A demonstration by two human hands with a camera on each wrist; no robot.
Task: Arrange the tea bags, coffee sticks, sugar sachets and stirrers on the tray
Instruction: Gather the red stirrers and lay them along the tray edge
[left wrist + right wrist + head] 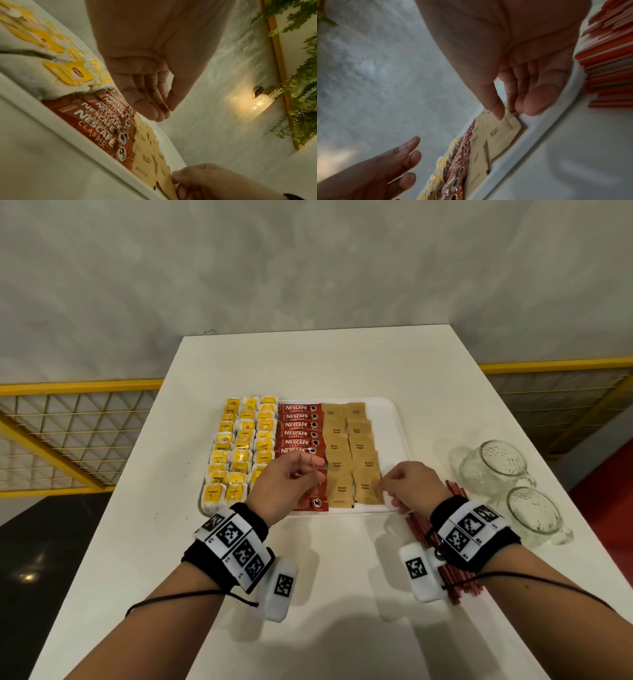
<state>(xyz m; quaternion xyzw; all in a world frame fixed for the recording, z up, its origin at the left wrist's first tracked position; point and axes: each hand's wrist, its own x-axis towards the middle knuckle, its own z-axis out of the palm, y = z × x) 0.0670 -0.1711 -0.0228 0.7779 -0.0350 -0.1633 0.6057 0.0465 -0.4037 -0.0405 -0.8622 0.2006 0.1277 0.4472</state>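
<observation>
Three of the four kinds of item already lie in rows on the white tray (394, 419), which sits in the middle of a white desk (308, 364). Yellow tea bags (239, 446) fill the tray's left part, red coffee sticks (299, 426) run down the middle, and brown sugar sachets (349, 446) form two columns to their right. A bare strip of tray remains along the right edge.

The right hand (409, 486) pinches the right edge of the nearest sugar sachet (367, 487) between thumb and fingertips, seemingly straightening it. The left hand (286, 482) hovers over the near coffee sticks, fingers relaxed and loosely extended, holding nothing.

Red stirrers (455, 573) lie in a pile on the desk just off the tray's near right corner, partly hidden under the right wrist. They are not yet on the tray, so that step looks to be what is left, probably in the bare strip. Two glass mugs (503, 470) stand on the desk further right.
</observation>
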